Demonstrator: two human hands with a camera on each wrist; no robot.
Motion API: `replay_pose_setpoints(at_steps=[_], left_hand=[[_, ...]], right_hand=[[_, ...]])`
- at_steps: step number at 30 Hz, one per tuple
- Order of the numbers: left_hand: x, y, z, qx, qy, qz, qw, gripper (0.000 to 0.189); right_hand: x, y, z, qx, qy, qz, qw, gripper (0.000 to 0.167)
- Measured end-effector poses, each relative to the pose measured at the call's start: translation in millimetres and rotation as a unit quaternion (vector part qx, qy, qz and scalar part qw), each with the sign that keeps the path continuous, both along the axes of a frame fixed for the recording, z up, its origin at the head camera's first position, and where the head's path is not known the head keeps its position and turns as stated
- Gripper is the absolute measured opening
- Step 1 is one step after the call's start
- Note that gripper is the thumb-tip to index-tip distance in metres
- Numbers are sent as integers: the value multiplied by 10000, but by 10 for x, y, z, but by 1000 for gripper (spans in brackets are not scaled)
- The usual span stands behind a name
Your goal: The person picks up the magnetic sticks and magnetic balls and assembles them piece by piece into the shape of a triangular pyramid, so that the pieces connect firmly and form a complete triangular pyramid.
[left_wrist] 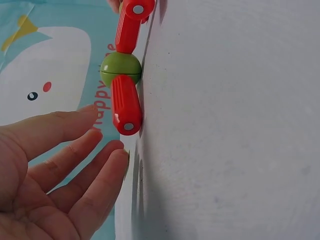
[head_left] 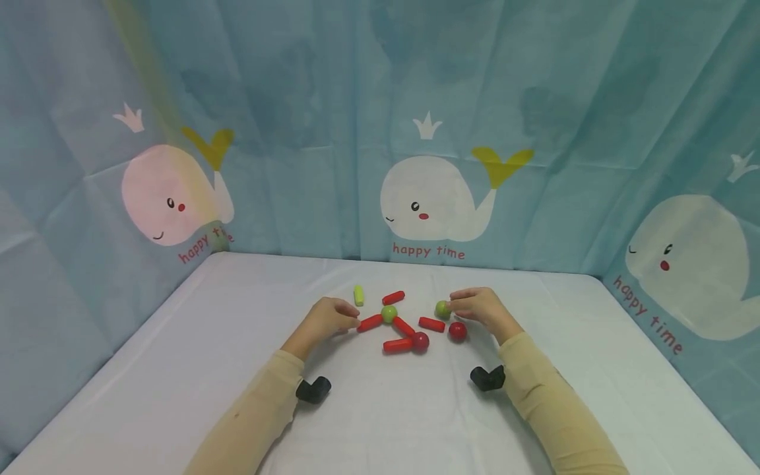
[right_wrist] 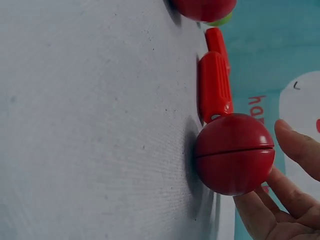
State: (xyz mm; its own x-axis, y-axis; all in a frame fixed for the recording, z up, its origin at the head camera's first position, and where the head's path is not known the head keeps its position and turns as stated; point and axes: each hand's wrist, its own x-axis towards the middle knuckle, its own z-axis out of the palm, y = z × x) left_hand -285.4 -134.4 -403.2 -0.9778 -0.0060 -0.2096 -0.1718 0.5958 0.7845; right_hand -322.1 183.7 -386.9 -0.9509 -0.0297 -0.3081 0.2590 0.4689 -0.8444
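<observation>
Your chain of red rods [head_left: 404, 326], a green ball [head_left: 388, 314] and a red ball [head_left: 420, 342] sits midway on the worktop [head_left: 380, 415], loose pieces [head_left: 431, 324] just beside it. You've got wide room toward you and both sides; the far edge runs along the whale curtain [head_left: 320, 198]. Your left grip [head_left: 326, 315]'s loosely spread beside a rod end. Right grip [head_left: 485, 310]'s fairly wide, fingers by another green ball [head_left: 442, 310], can't tell if touching.
</observation>
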Motion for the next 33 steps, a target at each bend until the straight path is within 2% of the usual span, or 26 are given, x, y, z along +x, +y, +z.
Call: replay_pose_setpoints(at_steps=[14, 20, 30, 33], left_hand=[[32, 19, 27, 74, -22, -210, 9997, 23], [27, 13, 36, 72, 39, -126, 9999, 25], [46, 3, 65, 283, 163, -120, 9994, 27], [63, 21, 78, 356, 174, -184, 9990, 27]], right_hand=[[-59, -64, -41, 164, -153, -60, 9997, 42], [-62, -85, -9, 111, -80, -29, 9999, 41], [145, -291, 179, 334, 236, 588, 9974, 42], [203, -384, 208, 420, 207, 579, 9972, 40]])
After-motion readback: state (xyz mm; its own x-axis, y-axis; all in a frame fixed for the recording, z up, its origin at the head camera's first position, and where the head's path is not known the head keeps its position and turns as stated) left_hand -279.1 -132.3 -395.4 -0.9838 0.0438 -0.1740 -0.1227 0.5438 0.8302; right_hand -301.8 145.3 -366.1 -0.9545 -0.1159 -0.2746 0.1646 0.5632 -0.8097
